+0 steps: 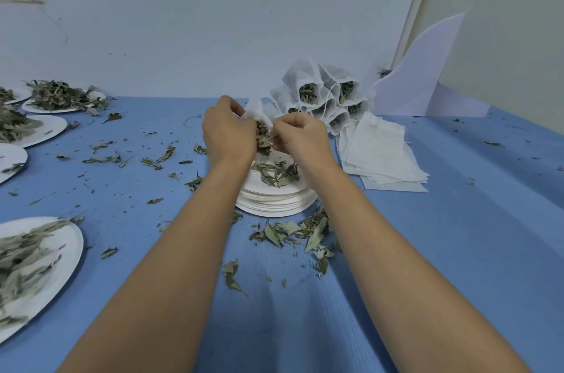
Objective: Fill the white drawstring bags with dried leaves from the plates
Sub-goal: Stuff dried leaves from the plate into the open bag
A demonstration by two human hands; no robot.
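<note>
Mid-stuffing above the stack of plates [276,204], fingers of my left hand [229,133] and right hand [300,136] pinch the white drawstring bag [255,113], dried leaves [264,138] bulging out; next, probably, tucking them inside.

The left hand [227,133] and right hand [302,136] hide most of the bag [255,111]; left-edge plates [71,246] are cut off, the nearest blurred.

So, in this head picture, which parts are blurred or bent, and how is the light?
Head view: the near-left plate is smeared by blur, while the left hand, the right hand and the bag they hold look fairly sharp. Head view: the wide lens seemingly tilts the white pipe. Head view: soft, even light, only faint shadows on the blue cloth, no glare.
</note>
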